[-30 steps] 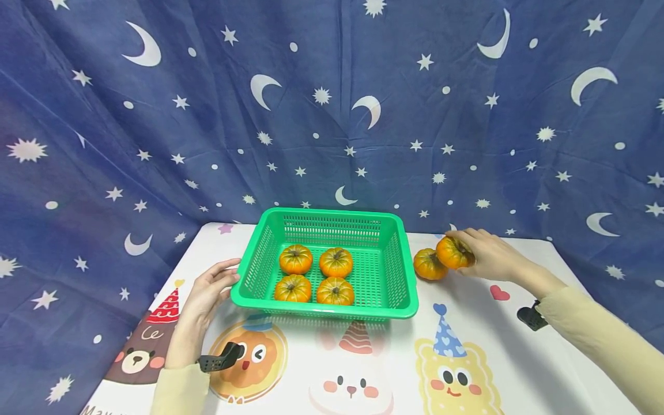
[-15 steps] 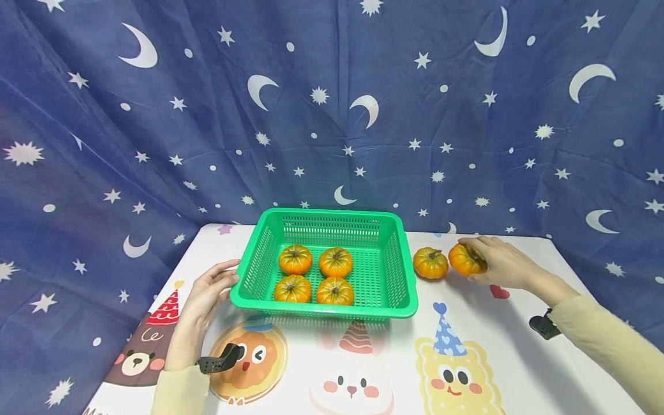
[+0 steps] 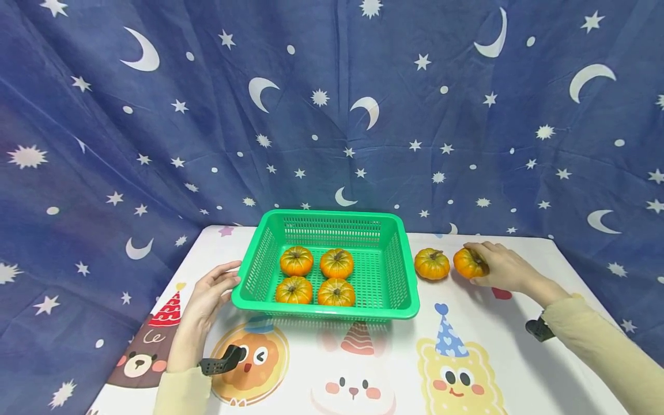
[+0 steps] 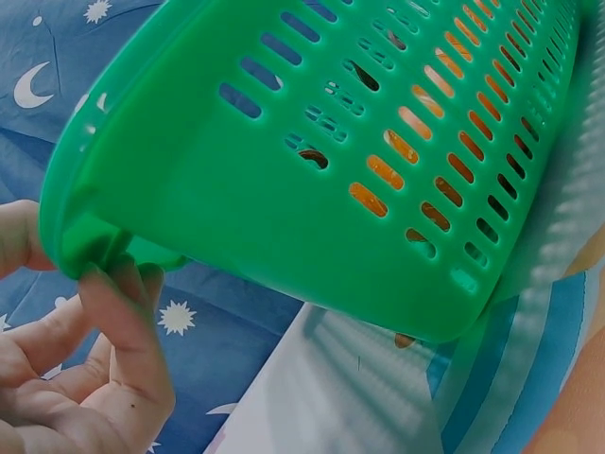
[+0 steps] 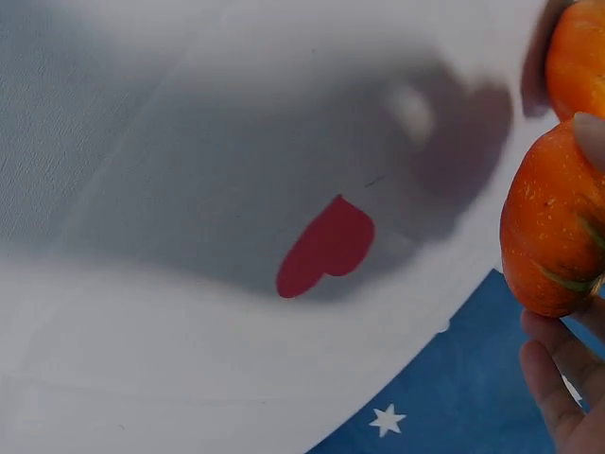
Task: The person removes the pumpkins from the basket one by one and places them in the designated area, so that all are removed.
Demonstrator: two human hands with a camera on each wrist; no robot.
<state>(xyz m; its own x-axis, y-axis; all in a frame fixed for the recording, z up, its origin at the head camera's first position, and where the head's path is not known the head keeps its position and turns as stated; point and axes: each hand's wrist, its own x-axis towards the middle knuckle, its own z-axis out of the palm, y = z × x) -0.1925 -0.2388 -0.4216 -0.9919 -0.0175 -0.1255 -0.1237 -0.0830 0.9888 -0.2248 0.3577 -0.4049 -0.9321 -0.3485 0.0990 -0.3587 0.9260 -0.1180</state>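
At the middle of the table stands a green plastic basket (image 3: 327, 312) with several small orange pumpkins (image 3: 336, 264) inside. My left hand (image 3: 211, 290) holds its left rim; the left wrist view has the fingers (image 4: 128, 331) curled under the basket's lip (image 4: 71, 180). Right of the basket, my right hand (image 3: 504, 267) grips another pumpkin (image 3: 467, 263) from its right side. In the right wrist view this held pumpkin (image 5: 544, 227) is cut off by the frame edge. One more pumpkin (image 3: 432, 264) lies between it and the basket, a small gap away.
A white cartoon-printed cloth (image 3: 404, 369) covers the table. Behind it hangs a blue curtain (image 3: 321, 161) with moons and stars. Each wrist wears a black strap mount, such as the left mount (image 3: 223, 361).
My right hand has carried its pumpkin rightward and lower, away from the neighbouring pumpkin, which has turned a little. My left hand and the basket have stayed in place.
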